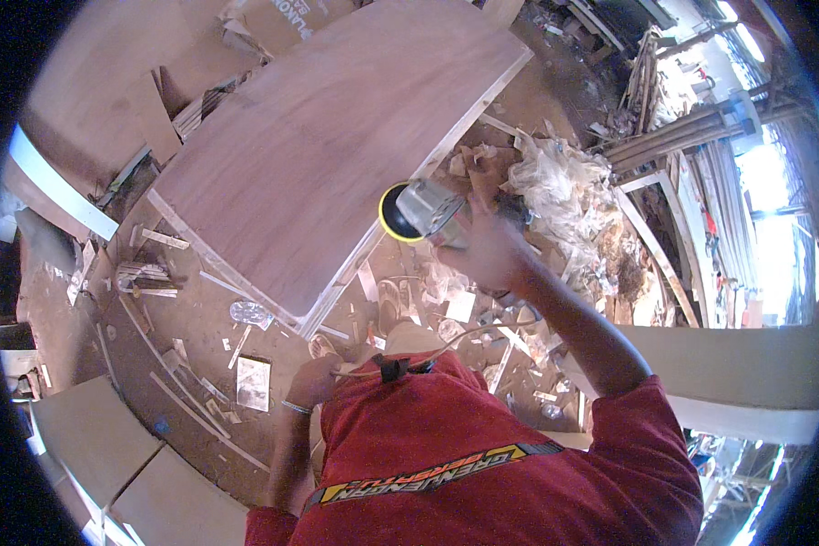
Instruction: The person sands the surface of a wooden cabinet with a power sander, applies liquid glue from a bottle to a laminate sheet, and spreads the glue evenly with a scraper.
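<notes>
My right hand [487,246] holds a silver round power sander [428,207] with a black, yellow-rimmed pad, raised at the right edge of a large reddish wooden panel [291,155]. Whether the pad touches the panel I cannot tell. A thin pale hose [464,336] hangs below the tool and crosses in front of my red shirt. My left hand [314,380] is down at my waist near the panel's near corner, closed round that hose.
Cardboard [273,23] and boards lie at upper left. A heap of crumpled plastic [564,200] lies right of the panel, before leaning timber [655,136]. Wood offcuts and litter cover the floor [209,337]. Pale boxy pieces [91,437] stand at lower left, a ledge [737,364] at right.
</notes>
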Demonstrator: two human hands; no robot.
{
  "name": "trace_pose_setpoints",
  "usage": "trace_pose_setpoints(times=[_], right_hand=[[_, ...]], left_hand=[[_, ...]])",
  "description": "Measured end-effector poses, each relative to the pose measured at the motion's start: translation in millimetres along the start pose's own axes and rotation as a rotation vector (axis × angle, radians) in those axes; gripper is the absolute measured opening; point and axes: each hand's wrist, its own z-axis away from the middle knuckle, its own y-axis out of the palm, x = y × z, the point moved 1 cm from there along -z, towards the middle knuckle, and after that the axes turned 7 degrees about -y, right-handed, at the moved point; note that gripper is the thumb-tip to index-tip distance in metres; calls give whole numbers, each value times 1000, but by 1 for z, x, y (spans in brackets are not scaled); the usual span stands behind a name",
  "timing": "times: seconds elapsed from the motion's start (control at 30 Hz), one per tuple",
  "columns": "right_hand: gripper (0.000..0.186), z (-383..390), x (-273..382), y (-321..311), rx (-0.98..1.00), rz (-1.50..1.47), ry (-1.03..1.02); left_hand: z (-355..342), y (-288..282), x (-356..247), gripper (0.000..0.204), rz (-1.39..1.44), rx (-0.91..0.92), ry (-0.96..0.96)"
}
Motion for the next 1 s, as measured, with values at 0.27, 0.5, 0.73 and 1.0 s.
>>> trace_pose_setpoints(times=[0.27, 0.5, 0.73, 1.0], right_hand=[[106, -67, -91, -33, -83, 3, 9], [93, -61, -77, -38, -193, -4, -117], [73, -4, 32, -7, 289, -161, -162], [83, -31, -24, -35, 248, -64, -62]], left_hand=[[-60, 3, -80, 28, 249, -138, 55], [-63, 28, -67, 24, 59, -98, 106], [-61, 13, -58, 21, 81, -6, 80], [-80, 0, -83, 24, 101, -32, 85]])
